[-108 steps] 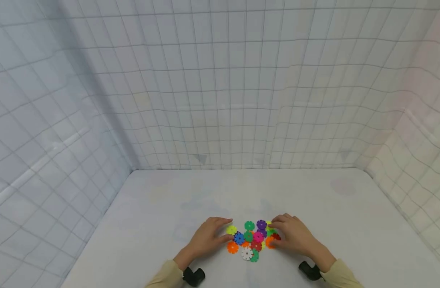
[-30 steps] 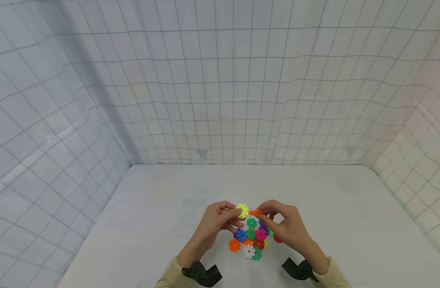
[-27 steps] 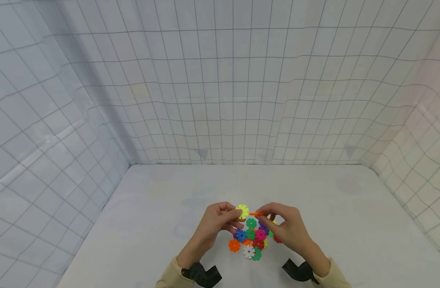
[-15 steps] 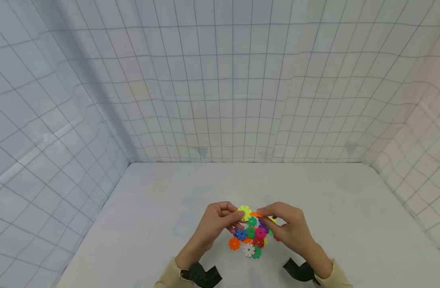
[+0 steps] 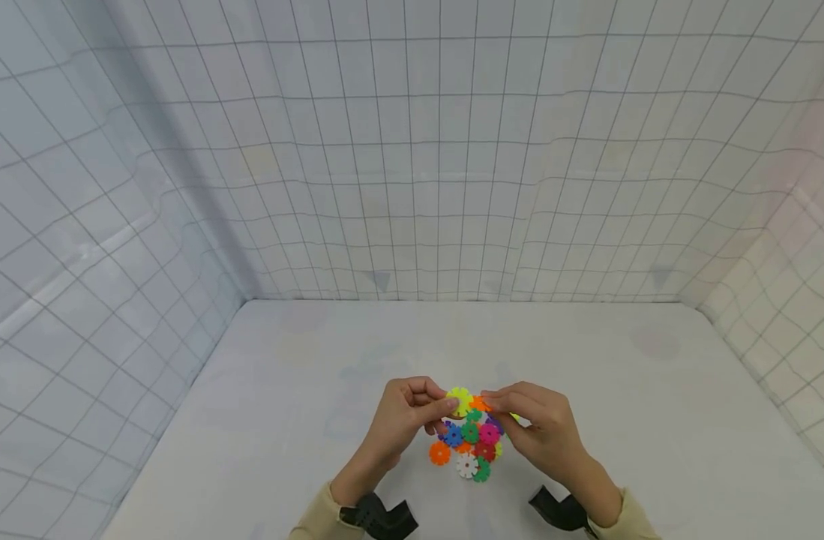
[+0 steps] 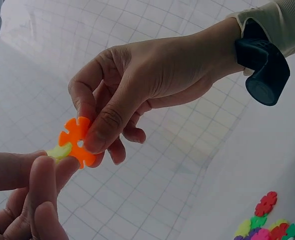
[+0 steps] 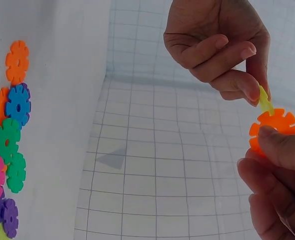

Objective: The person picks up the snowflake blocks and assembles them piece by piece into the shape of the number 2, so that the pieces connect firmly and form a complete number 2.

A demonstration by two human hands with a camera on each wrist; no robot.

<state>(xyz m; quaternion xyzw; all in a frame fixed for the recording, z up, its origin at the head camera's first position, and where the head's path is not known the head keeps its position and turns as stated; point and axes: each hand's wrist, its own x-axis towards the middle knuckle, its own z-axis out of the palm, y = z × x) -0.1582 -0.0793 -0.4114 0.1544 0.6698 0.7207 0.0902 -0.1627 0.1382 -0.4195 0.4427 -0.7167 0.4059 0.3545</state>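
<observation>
My left hand (image 5: 398, 420) pinches a yellow notched snowflake disc (image 5: 459, 396) between thumb and fingertips, above the table. An orange snowflake disc (image 7: 286, 119) is pinched by my right hand (image 5: 545, 420). In both wrist views, the yellow disc's edge meets the orange disc's rim at an angle, seemingly in a slot; how deep cannot be told. Below the hands lies a loose pile of discs, among them a blue disc (image 5: 453, 435), a pink disc (image 5: 489, 433), a white disc (image 5: 467, 466) and an orange disc (image 5: 439, 453) at the pile's left.
The discs lie on a white table (image 5: 304, 375). Grid-patterned white sheeting (image 5: 412, 187) walls its back and sides. A black wrist mount (image 5: 385, 519) sits on the left wrist and another black wrist mount (image 5: 560, 511) on the right.
Both hands rested at the pile's sides at first, then lifted one yellow and one orange disc. Over the last second the two discs came together, and the orange one turned from edge-on to flatter.
</observation>
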